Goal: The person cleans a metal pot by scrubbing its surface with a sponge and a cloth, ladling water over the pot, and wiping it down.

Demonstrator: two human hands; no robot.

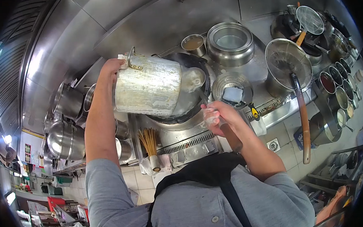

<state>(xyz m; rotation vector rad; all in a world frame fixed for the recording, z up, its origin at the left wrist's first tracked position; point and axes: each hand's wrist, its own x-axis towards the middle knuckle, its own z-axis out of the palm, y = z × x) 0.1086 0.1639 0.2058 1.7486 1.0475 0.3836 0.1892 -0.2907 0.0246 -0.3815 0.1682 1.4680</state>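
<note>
My left hand (pixel 114 67) is closed at the upper left edge of a large, worn aluminium stockpot (pixel 148 86), with a bit of white cloth beside the fingers. The pot lies tipped on its side over a dark wok (pixel 205 64) on the range. My right hand (pixel 219 115) grips the wooden handle of a ladle (pixel 194 79), whose bowl is over the wok, by the pot's right end. White, cloudy stuff shows around the bowl and on my right fingers. The pot's inside is hidden.
A steel pot of liquid (pixel 230 29) and a small brown-filled pot (pixel 194 44) stand behind the wok. To the right are a perforated skimmer with a white block (pixel 232 94) and a long-handled strainer (pixel 288 59). A bamboo brush (pixel 149 144) lies in front. Stacked pots (pixel 66 137) stand left.
</note>
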